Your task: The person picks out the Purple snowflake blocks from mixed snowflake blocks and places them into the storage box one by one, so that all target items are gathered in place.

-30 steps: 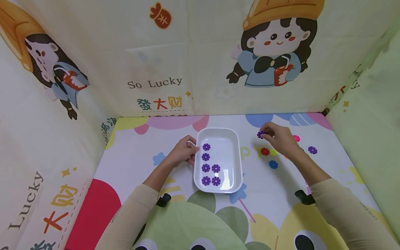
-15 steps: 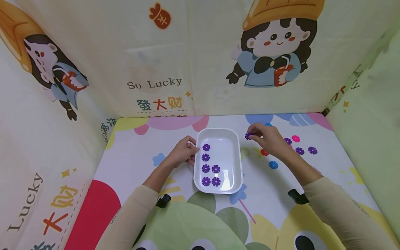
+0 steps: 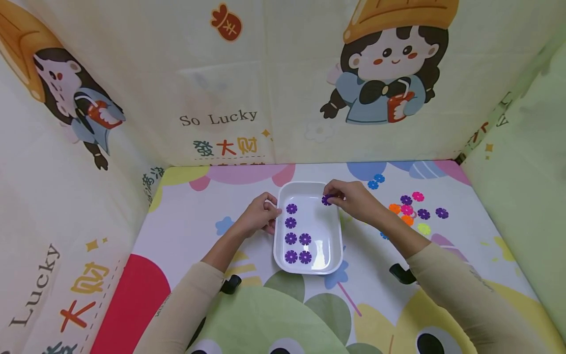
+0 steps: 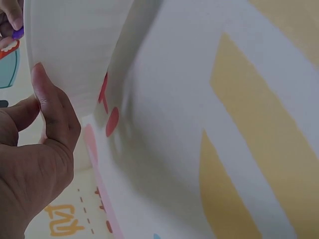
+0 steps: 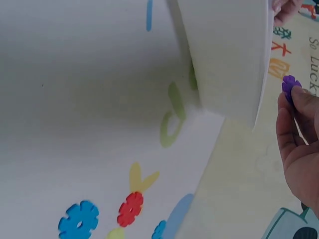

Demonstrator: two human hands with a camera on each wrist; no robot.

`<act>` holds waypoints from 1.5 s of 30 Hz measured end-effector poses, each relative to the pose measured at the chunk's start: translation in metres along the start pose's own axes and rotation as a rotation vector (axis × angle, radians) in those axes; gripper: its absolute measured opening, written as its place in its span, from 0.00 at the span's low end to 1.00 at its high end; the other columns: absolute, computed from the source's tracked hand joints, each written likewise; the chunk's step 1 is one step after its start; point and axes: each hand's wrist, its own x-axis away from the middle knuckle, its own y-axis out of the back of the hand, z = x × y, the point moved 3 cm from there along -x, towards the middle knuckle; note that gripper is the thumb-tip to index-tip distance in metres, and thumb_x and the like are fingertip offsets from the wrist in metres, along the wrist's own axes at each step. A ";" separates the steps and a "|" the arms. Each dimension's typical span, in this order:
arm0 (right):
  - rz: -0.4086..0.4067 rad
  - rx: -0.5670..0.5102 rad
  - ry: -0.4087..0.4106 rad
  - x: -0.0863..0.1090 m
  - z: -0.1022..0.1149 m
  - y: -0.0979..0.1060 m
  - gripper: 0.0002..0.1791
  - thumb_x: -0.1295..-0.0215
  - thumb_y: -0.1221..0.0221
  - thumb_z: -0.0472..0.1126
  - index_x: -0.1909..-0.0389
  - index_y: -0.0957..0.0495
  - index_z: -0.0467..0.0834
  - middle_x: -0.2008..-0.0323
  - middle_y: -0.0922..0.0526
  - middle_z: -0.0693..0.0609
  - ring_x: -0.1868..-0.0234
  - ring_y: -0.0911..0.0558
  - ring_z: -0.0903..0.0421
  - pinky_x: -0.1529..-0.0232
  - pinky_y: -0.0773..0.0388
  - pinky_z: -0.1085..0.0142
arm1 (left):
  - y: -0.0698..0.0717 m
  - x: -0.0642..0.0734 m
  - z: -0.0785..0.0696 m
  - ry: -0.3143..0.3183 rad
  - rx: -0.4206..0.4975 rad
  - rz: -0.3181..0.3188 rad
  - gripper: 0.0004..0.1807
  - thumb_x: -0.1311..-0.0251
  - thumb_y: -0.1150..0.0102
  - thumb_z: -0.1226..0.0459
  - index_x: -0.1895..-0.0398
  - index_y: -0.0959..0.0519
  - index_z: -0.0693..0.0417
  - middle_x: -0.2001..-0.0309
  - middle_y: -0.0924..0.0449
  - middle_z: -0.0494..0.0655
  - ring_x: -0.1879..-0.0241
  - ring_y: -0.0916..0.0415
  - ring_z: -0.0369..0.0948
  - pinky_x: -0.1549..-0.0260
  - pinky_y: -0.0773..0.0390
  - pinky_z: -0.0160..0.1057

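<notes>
My left hand (image 3: pixel 261 214) grips the left rim of a white rectangular tray (image 3: pixel 318 269); in the left wrist view its thumb and fingers (image 4: pixel 54 107) pinch the tray wall. Over the tray's far right corner, my right hand (image 3: pixel 353 199) pinches a purple snowflake disc (image 3: pixel 326 200) between thumb and fingertips. The right wrist view shows that purple disc (image 5: pixel 289 87) held above the rim. Inside the tray, several purple discs (image 3: pixel 291 238) lie flat: a column along the left side and a shorter second column beside its near end.
Right of the tray lie loose discs: blue ones (image 3: pixel 376 182), orange (image 3: pixel 407 220), pink (image 3: pixel 417 196), yellow (image 3: pixel 424 228) and purple (image 3: pixel 441 213). A red disc (image 5: pixel 130 209) shows in the right wrist view. Printed cloth walls (image 3: pixel 292 98) stand behind and at both sides.
My right hand has carried the purple disc leftward from the loose discs to over the tray's right side. The left hand and the tray have stayed in place.
</notes>
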 end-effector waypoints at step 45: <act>0.437 0.145 0.000 -0.050 0.012 -0.071 0.04 0.34 0.32 0.33 0.63 0.17 0.44 0.65 0.15 0.52 0.62 0.17 0.58 0.55 0.12 0.68 | -0.002 0.002 -0.003 -0.005 0.004 0.009 0.13 0.27 0.41 0.67 0.46 0.32 0.57 0.71 0.24 0.52 0.80 0.23 0.41 0.82 0.13 0.42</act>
